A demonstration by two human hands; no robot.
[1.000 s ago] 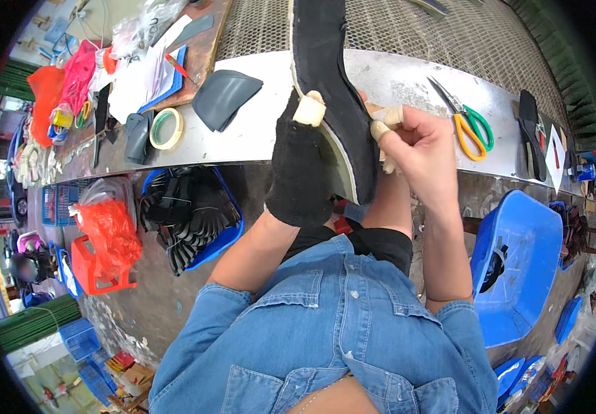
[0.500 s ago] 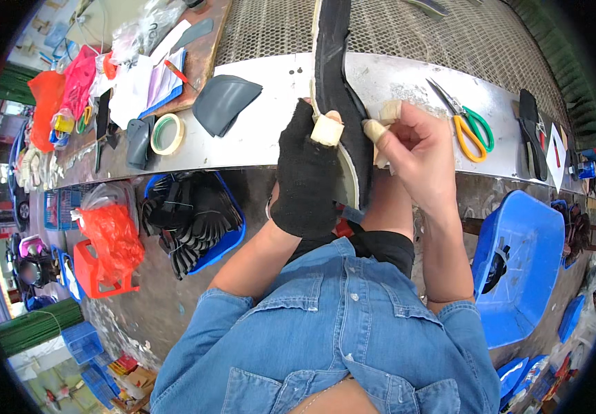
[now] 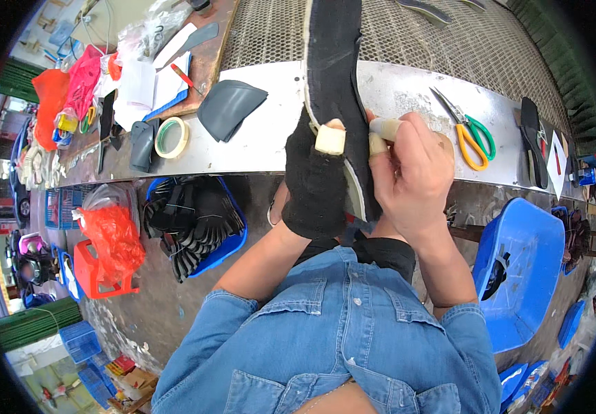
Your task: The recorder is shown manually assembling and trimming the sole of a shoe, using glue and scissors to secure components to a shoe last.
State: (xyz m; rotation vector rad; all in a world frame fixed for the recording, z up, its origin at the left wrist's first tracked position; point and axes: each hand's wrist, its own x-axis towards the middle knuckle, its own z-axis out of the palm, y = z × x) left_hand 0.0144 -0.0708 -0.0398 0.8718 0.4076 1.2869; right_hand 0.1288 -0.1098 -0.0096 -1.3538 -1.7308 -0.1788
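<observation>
A long black shoe sole [image 3: 334, 65] with a pale edge stands out in front of me over the workbench. My left hand [image 3: 318, 172], in a black glove with pale tape round the bare thumb, grips it from the left with the thumb pressed on its face. At its right side my right hand [image 3: 415, 162] is ungloved, with tape on the thumb and index finger. Those two fingertips are pinched together on the sole's black edge. The left hand's other fingers are hidden behind the sole.
Scissors [image 3: 474, 141] with green and yellow handles lie right on the metal bench edge [image 3: 408, 90]. Left are a grey sheet piece [image 3: 231, 109] and a tape roll [image 3: 171, 137]. Below stand a blue crate [image 3: 234, 241] of black pieces and a blue tub [image 3: 529, 276].
My right hand has moved in against the sole's edge, its fingers closing into a tighter pinch. The left hand and sole have shifted slightly, and the view has moved a little.
</observation>
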